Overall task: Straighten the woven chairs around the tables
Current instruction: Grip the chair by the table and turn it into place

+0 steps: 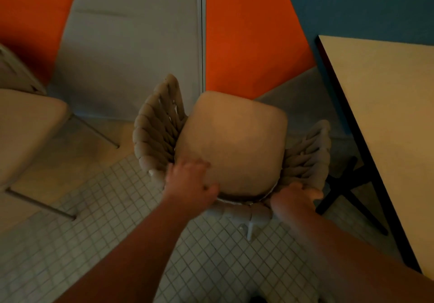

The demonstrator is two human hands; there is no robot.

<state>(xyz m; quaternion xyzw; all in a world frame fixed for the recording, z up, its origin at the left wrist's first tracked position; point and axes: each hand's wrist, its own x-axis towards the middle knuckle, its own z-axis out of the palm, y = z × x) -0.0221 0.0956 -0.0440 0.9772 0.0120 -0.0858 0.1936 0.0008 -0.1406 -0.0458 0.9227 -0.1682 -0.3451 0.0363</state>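
A beige woven chair (155, 126) with a tan seat cushion (234, 142) stands in the middle of the head view, seen from above and behind. My left hand (190, 180) grips the left part of its curved woven backrest, fingers over the cushion's near edge. My right hand (297, 197) is closed on the right part of the same backrest. A cream-topped table (394, 119) with a dark edge stands to the right of the chair, apart from it.
A second pale chair or table with thin metal legs (28, 124) is at the left. The table's black cross base (350, 185) sits just right of the chair. Small square floor tiles (94, 232) lie below; orange, grey and blue wall panels are behind.
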